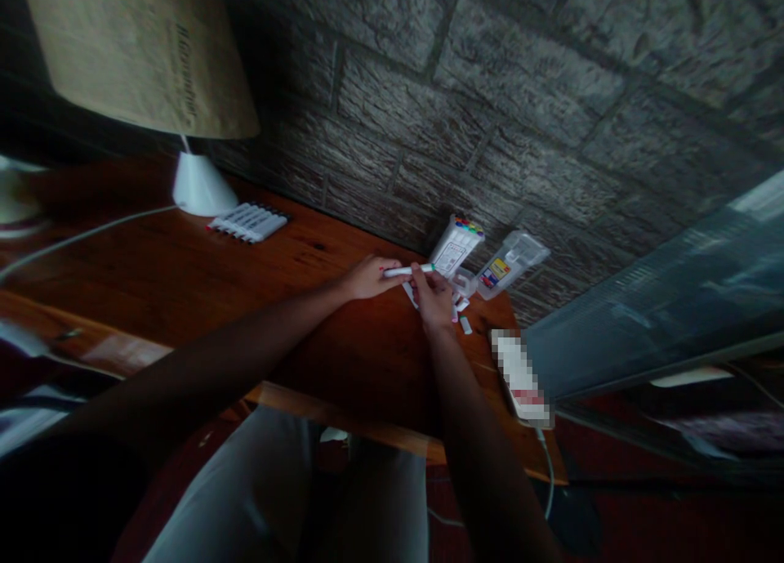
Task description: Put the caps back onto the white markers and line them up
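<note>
Wood desk [184, 277]: reddish-brown top that runs from the left of the view to a corner at the right, dim all over.
Left hand [367, 277]: closed around the left end of a white marker [407, 270], held just above the desk.
Right hand [434, 301]: fingers pinched on the marker's right end, where a greenish tip shows. The two hands almost touch.
Marker: lies nearly level between the hands, close to the wall [490, 81] and near the desk's right end.
Loose markers [465, 324]: a few small white pieces on the desk, under and just right of the right hand. How many cannot be told.
Box [456, 248]: white, with coloured caps on top, tilted back against the wall just behind the hands.
Clear case [511, 262]: just right of the box, also tilted, with a coloured label on it.
Back edge: the stone-patterned wall meets the desk directly behind the hands, leaving little room there.
Front edge [343, 420]: pale wooden lip, well apart from the hands, with bare desk between.
Right edge: a blurred white block [520, 375] lies along it, near the right wrist. A grey pane [643, 310] stands just beyond.
Left side: a broad bare stretch of desk reaches to the lamp [202, 185].
Marker row [248, 221]: a flat set of markers side by side, just beside the lamp base.
Shade [140, 52]: tan, hanging over the far left corner.
Cable [73, 240]: white, curving from the lamp across the left of the desk.
</note>
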The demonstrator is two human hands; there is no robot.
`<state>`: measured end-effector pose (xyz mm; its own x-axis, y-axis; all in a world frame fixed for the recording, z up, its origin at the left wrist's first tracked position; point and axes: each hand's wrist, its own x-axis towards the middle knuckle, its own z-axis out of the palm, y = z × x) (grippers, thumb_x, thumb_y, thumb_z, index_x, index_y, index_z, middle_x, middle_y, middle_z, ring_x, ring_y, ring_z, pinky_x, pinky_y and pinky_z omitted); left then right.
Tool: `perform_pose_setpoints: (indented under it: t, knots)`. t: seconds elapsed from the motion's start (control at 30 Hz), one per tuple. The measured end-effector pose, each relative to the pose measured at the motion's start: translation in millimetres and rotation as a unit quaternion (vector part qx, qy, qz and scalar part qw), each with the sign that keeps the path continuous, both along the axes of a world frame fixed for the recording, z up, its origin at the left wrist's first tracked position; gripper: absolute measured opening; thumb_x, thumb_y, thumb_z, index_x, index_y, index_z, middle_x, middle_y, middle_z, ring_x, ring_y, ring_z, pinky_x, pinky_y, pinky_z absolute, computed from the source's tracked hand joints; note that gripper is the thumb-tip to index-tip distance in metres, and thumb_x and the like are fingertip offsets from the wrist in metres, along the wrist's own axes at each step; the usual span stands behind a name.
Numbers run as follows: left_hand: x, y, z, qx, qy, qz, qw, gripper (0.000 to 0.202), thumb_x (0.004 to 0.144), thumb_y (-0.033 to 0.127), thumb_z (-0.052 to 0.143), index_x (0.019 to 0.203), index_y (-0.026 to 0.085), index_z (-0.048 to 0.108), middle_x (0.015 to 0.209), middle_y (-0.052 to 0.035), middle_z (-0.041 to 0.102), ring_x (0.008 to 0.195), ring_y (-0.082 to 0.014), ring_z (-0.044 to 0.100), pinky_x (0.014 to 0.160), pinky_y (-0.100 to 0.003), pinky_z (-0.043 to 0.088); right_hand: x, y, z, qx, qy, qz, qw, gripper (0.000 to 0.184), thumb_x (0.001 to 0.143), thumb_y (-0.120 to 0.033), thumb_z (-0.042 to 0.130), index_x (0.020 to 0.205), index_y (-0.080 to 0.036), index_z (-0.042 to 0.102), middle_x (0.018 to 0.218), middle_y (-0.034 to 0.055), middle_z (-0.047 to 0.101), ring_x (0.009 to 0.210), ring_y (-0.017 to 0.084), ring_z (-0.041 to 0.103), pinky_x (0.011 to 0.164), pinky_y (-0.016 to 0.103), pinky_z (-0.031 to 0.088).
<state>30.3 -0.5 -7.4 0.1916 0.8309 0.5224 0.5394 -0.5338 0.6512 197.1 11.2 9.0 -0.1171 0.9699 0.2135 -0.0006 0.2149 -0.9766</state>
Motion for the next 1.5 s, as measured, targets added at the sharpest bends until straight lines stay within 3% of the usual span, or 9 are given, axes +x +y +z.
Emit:
perform_pose_setpoints:
  t: [0.27, 0.6, 0.73, 0.83, 1.03, 1.17, 1.23, 1.37, 1.5]
  knots:
    - [2.1, -2.8, 3.5, 0.018, -0.012, 0.016, 1.0, 0.026, 0.091, 0.04, 0.064, 0.08, 0.017, 0.068, 0.074, 0.0, 0.066, 0.067, -0.0121, 0.054, 0.066, -0.024, 0.038, 2.6, -1.0, 2.4, 0.034, -0.051, -0.007, 0.998, 0.042, 0.079, -0.06, 0.072, 0.07, -0.019, 0.066, 0.062, -0.0003, 0.062, 0.064, 0.015, 0.056, 0.059, 0.027, 0.043]
    - [4.3, -4.1, 3.1, 0.033, -0.012, 0.005, 0.999, 0.031, 0.094, 0.045, 0.061, 0.086, 0.016, 0.07, 0.074, 0.0002, 0.065, 0.067, -0.0117, 0.054, 0.065, -0.023, 0.037, 5.7, -2.2, 7.7, 0.102, -0.09, -0.036, 0.99, 0.051, 0.08, -0.066, 0.069, 0.064, -0.018, 0.065, 0.059, -0.0017, 0.061, 0.059, 0.011, 0.051, 0.061, 0.026, 0.043]
    - [5.7, -4.8, 3.3, 0.022, -0.007, 0.016, 1.0, 0.036, 0.099, 0.046, 0.053, 0.089, 0.016, 0.07, 0.071, 0.0005, 0.064, 0.065, -0.0117, 0.055, 0.064, -0.023, 0.037, 7.8, 4.1, 5.5, 0.053, -0.047, -0.098, 0.993, 0.056, 0.078, -0.071, 0.067, 0.06, -0.019, 0.057, 0.053, -0.0036, 0.055, 0.053, 0.01, 0.048, 0.055, 0.026, 0.04]
    - [5.7, -5.3, 3.8, 0.012, -0.001, 0.018, 1.0, 0.038, 0.101, 0.046, 0.05, 0.089, 0.016, 0.07, 0.067, 0.0013, 0.062, 0.062, -0.0112, 0.053, 0.063, -0.024, 0.036, 6.9, 6.4, 4.6, -0.014, 0.041, -0.092, 0.995, 0.055, 0.073, -0.071, 0.071, 0.063, -0.02, 0.055, 0.051, -0.0058, 0.053, 0.046, 0.009, 0.045, 0.048, 0.024, 0.036]
    - [6.4, -6.2, 2.7, 0.006, 0.001, -0.014, 1.0, 0.036, 0.096, 0.048, 0.057, 0.09, 0.015, 0.072, 0.07, 0.0011, 0.064, 0.063, -0.0107, 0.052, 0.06, -0.023, 0.034, 0.4, 5.6, 5.3, -0.073, 0.166, -0.025, 0.983, 0.048, 0.065, -0.055, 0.085, 0.085, -0.019, 0.06, 0.06, -0.0069, 0.063, 0.049, 0.006, 0.053, 0.049, 0.019, 0.042]
    - [8.2, -7.5, 2.5, 0.0, 0.0, -0.031, 1.0, 0.036, 0.094, 0.048, 0.061, 0.09, 0.015, 0.073, 0.068, 0.0015, 0.063, 0.061, -0.0101, 0.052, 0.06, -0.023, 0.035, 0.7, 5.2, 3.3, -0.038, 0.186, -0.032, 0.981, 0.073, 0.07, -0.047, 0.083, 0.131, -0.025, 0.051, 0.061, -0.0111, 0.064, 0.049, 0.008, 0.056, 0.049, 0.018, 0.044]
    - [9.5, -9.0, 3.6, -0.009, 0.004, -0.04, 0.999, 0.036, 0.095, 0.048, 0.059, 0.092, 0.015, 0.073, 0.069, 0.001, 0.064, 0.061, -0.0101, 0.053, 0.06, -0.023, 0.035, 1.8, 5.4, 1.6, -0.008, 0.167, -0.023, 0.986, 0.077, 0.075, -0.047, 0.079, 0.141, -0.027, 0.045, 0.059, -0.0125, 0.062, 0.046, 0.007, 0.054, 0.048, 0.018, 0.042]
    - [11.6, -11.6, 6.4, -0.022, 0.022, -0.046, 0.998, 0.046, 0.101, 0.051, 0.048, 0.086, 0.015, 0.072, 0.07, -0.0007, 0.065, 0.063, -0.0113, 0.056, 0.061, -0.024, 0.037, 3.3, 10.4, -2.3, -0.003, 0.159, -0.054, 0.986, 0.063, 0.079, -0.048, 0.074, 0.133, -0.027, 0.05, 0.054, -0.0145, 0.054, 0.042, 0.007, 0.049, 0.044, 0.018, 0.04]
    - [10.0, -10.3, 6.5, -0.043, 0.024, -0.03, 0.998, 0.061, 0.105, 0.055, 0.034, 0.079, 0.016, 0.072, 0.064, -0.0017, 0.066, 0.063, -0.0128, 0.061, 0.065, -0.025, 0.041, 6.0, 17.6, -3.1, -0.039, 0.202, -0.098, 0.974, 0.036, 0.085, -0.045, 0.069, 0.112, -0.027, 0.055, 0.06, -0.0128, 0.054, 0.046, 0.007, 0.052, 0.045, 0.018, 0.043]
